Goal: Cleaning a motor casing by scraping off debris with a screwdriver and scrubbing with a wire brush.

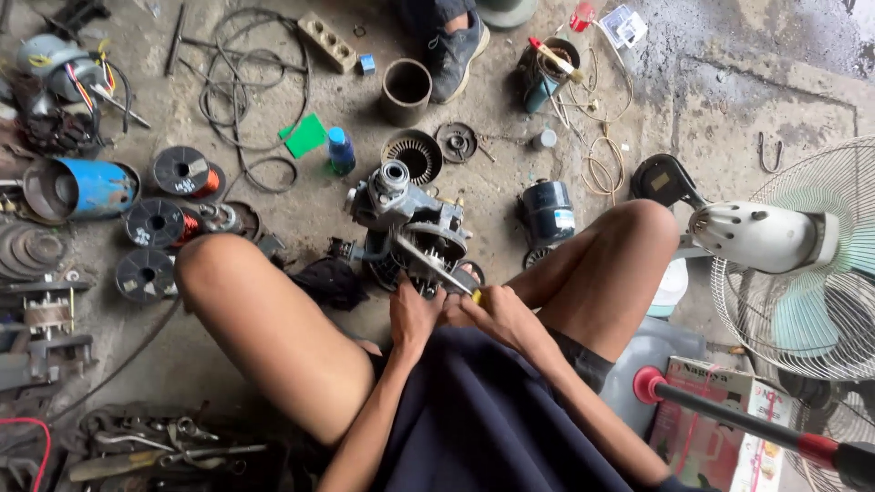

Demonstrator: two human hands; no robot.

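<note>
A grey metal pump motor [401, 214] lies on the concrete floor between my bare knees, its open end with windings facing me. My left hand [412, 314] rests against the motor's near rim, fingers curled. My right hand [497, 314] grips a screwdriver [436, 264] by its yellow handle; the shaft runs up and left across the motor's open end. Both hands sit close together above my dark shorts.
Copper wire spools [157, 221] and a blue motor shell [87, 187] lie left. Cables [246, 91], a metal tube [406, 91] and another person's shoe [456, 50] are ahead. A standing fan [802, 255] and a cardboard box [720, 424] stand right. Wrenches [155, 446] lie bottom left.
</note>
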